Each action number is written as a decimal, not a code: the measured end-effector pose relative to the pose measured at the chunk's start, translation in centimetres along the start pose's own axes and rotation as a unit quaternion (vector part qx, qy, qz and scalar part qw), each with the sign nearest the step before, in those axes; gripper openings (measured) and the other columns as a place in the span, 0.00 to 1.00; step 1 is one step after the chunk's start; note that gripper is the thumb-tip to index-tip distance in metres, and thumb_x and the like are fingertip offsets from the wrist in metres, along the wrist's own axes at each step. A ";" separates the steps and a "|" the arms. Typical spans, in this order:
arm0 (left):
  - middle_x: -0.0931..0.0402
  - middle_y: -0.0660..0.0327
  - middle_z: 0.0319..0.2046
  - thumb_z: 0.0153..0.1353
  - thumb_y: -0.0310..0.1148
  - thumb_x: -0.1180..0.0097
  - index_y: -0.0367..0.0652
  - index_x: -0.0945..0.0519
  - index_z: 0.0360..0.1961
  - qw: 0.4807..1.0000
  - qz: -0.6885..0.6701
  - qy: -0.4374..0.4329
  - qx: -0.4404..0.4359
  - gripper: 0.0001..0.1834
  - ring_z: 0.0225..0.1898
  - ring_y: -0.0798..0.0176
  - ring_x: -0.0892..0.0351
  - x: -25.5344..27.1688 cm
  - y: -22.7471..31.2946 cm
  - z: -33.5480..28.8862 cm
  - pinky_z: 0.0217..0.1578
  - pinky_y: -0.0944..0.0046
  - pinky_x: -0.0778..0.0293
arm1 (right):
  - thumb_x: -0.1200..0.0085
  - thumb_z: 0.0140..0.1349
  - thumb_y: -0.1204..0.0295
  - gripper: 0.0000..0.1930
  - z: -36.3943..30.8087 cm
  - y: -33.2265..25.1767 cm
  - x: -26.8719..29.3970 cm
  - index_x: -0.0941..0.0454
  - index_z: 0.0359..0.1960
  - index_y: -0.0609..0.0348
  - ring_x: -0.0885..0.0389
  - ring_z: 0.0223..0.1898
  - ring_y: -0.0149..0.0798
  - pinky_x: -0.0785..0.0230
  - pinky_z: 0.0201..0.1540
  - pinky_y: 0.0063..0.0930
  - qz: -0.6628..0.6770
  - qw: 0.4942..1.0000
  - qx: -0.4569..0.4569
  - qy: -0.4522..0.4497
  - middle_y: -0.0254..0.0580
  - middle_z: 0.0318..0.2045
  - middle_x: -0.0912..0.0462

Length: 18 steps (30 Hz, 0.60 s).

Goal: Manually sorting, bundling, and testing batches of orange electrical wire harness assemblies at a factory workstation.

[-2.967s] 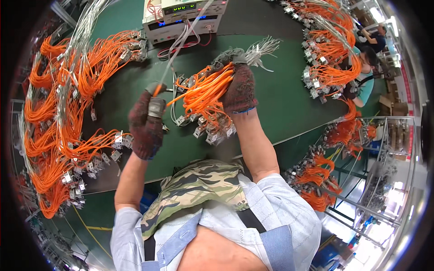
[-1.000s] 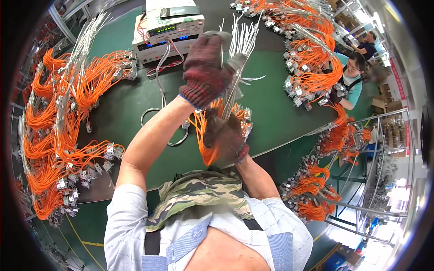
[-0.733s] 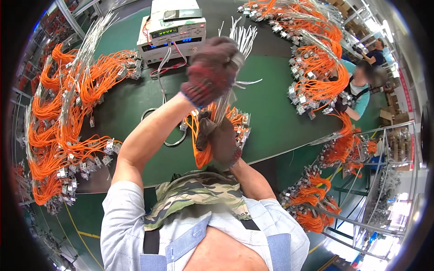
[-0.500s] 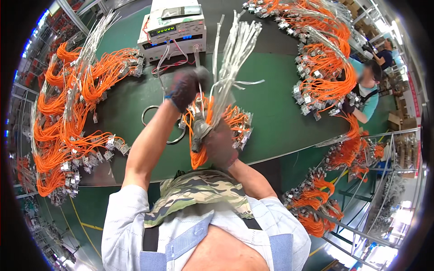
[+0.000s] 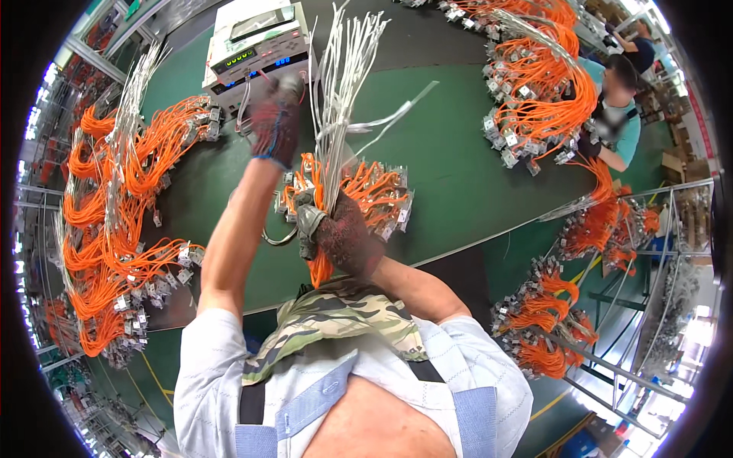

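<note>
My right hand (image 5: 349, 235), in a dark, worn knit glove with grey fingertips, is closed around a bundle of orange cables (image 5: 321, 269). Long silvery wire ends (image 5: 336, 99) of the bundle rise above the fist, and a pale strip (image 5: 397, 113) sticks out sideways from them. Behind this hand, metal connectors (image 5: 397, 210) on orange cables are spread on the green tabletop. My left hand (image 5: 276, 126), gloved alike, reaches up before the front of a white bench test instrument (image 5: 263, 49) with lit displays. Its fingers are blurred, so whether they hold a lead cannot be made out.
Piles of orange cables with connectors lie at the left (image 5: 126, 214) and far right (image 5: 534, 91) of the green table (image 5: 458, 160). A co-worker (image 5: 615, 114) stands beyond the right pile. More cables hang on a metal rack (image 5: 634, 305) at lower right.
My left hand has moved away from the bundle toward the instrument's front. The bundle has shifted slightly left with my right hand still around it. The whole view has turned a little.
</note>
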<state>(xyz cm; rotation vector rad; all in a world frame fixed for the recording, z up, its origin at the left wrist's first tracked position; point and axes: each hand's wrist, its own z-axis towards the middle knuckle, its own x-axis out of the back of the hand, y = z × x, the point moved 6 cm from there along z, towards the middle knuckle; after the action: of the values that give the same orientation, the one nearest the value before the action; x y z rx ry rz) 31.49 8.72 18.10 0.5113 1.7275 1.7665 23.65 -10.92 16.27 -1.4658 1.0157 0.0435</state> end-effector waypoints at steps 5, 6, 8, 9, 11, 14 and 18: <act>0.21 0.52 0.54 0.62 0.39 0.37 0.36 0.18 0.51 0.577 0.630 -0.142 -0.500 0.21 0.50 0.51 0.21 -9.5 15.5 -9.5 0.54 0.47 0.22 | 0.46 0.71 0.63 0.13 0.1 -1.1 -0.9 0.28 0.45 0.61 0.23 0.18 0.31 0.28 0.21 0.30 -0.145 0.984 0.096 -0.035 0.36 0.23 0.23; 0.24 0.44 0.54 0.66 0.44 0.44 0.27 0.21 0.48 0.240 0.768 -0.009 -0.594 0.26 0.54 0.45 0.25 -9.5 8.8 -8.1 0.63 0.37 0.30 | 0.46 0.71 0.63 0.13 0.2 -0.8 -2.3 0.28 0.45 0.61 0.23 0.18 0.31 0.28 0.21 0.30 -0.150 0.982 0.093 -0.061 0.36 0.23 0.23; 0.30 0.29 0.56 0.64 0.38 0.48 0.14 0.23 0.48 0.416 0.721 -0.268 -0.484 0.28 0.59 0.29 0.30 -13.3 9.3 -9.6 0.71 0.27 0.43 | 0.46 0.71 0.64 0.12 0.2 -0.2 -1.4 0.27 0.45 0.58 0.23 0.19 0.31 0.28 0.22 0.30 -0.025 0.997 0.066 -0.019 0.35 0.24 0.23; 0.25 0.34 0.55 0.61 0.36 0.46 0.19 0.18 0.48 0.294 0.772 -0.177 -0.535 0.26 0.61 0.32 0.29 -11.3 2.5 -7.3 0.73 0.25 0.50 | 0.46 0.71 0.64 0.11 0.2 0.6 -2.3 0.27 0.47 0.58 0.23 0.20 0.31 0.29 0.23 0.29 -0.031 0.999 0.010 -0.035 0.34 0.25 0.24; 0.21 0.46 0.44 0.56 0.32 0.45 0.31 0.13 0.38 0.363 0.780 -0.269 -0.433 0.16 0.60 0.40 0.27 -12.5 0.1 -6.2 0.69 0.28 0.46 | 0.47 0.72 0.65 0.11 0.1 0.5 -2.0 0.27 0.48 0.59 0.23 0.21 0.30 0.29 0.23 0.29 -0.020 0.999 0.012 -0.035 0.34 0.25 0.24; 0.23 0.56 0.37 0.55 0.33 0.42 0.39 0.15 0.34 0.556 0.610 -0.292 -0.483 0.10 0.59 0.46 0.26 -12.7 10.3 -8.6 0.65 0.34 0.40 | 0.47 0.73 0.67 0.11 0.2 0.9 -0.5 0.26 0.49 0.60 0.22 0.22 0.30 0.28 0.23 0.28 -0.004 0.999 0.034 -0.034 0.34 0.26 0.23; 0.24 0.46 0.58 0.61 0.30 0.43 0.39 0.18 0.50 0.769 0.444 -0.032 -0.458 0.16 0.66 0.41 0.30 -5.9 14.0 -6.8 0.65 0.38 0.35 | 0.46 0.74 0.67 0.12 -0.2 -0.8 -1.0 0.25 0.52 0.61 0.22 0.22 0.30 0.27 0.24 0.28 0.033 0.996 0.086 0.008 0.35 0.29 0.21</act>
<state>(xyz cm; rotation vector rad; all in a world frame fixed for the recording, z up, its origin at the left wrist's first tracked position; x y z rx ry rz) 29.25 0.19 32.27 0.9769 0.3073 2.8689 23.43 -10.71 17.52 -1.2770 1.0545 -0.0081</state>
